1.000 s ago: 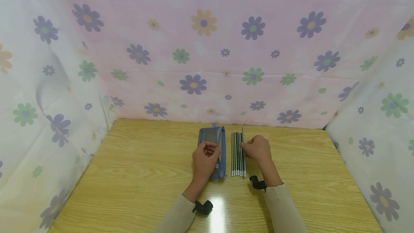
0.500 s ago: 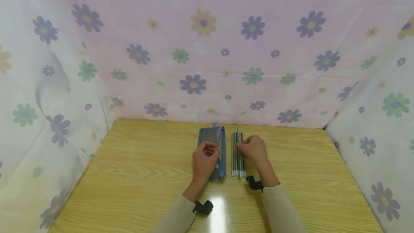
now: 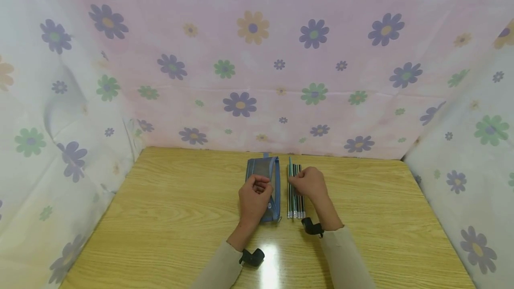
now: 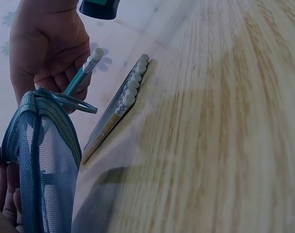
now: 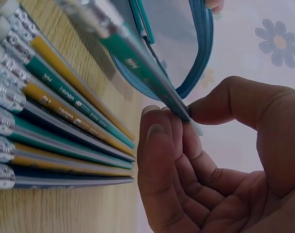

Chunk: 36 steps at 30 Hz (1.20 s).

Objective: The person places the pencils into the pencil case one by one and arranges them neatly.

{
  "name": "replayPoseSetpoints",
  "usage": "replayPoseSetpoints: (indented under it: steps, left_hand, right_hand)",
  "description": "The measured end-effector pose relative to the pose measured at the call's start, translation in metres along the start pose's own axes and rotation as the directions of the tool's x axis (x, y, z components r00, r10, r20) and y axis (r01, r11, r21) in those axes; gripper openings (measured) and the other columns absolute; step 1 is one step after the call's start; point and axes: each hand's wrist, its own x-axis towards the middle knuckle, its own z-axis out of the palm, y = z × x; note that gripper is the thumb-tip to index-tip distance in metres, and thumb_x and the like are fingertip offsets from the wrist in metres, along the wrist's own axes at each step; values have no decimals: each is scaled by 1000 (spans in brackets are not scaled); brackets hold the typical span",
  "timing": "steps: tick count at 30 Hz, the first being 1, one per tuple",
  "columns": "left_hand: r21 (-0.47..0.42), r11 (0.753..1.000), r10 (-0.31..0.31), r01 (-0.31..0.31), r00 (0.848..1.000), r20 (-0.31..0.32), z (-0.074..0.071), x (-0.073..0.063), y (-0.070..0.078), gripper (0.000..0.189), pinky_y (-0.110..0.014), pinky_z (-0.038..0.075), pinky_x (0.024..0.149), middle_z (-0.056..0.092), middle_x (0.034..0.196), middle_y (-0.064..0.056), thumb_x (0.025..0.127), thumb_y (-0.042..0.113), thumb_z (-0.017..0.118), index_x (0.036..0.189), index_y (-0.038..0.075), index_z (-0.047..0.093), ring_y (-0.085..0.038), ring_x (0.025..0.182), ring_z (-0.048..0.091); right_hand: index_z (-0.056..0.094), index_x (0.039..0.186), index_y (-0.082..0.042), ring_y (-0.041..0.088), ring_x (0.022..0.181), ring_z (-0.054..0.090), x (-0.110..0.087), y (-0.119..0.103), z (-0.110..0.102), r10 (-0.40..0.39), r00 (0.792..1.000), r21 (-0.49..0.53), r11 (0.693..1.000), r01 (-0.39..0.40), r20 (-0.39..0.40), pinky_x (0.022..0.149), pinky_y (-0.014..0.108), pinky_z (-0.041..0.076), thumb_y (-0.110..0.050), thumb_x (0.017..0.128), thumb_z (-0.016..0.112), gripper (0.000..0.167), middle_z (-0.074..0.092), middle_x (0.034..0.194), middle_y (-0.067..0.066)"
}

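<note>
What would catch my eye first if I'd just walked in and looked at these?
Probably the flowered cloth that fills the background behind the table. Next, near the table's far edge, the right hand pinches a green pencil above a neat row of pencils. Just left of the row, the left hand holds a blue pouch.

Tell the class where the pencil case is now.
In the head view, the pencil case is toward the far side of the table, just left of the row of pencils, with the left hand holding it.
</note>
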Motion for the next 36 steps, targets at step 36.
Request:
replayPoseSetpoints:
  steps: [36]
  left_hand:
    - [-34,999,0,0,1000,-6,-4,-2,31,10,-20,51,59,69,80,-19,88,-13,71,95,-7,71,-34,66,66]
  right_hand:
    - [75,71,-1,24,57,69,3,-5,14,-1,993,118,993,-13,115,64,38,59,-17,96,71,30,69,59,7]
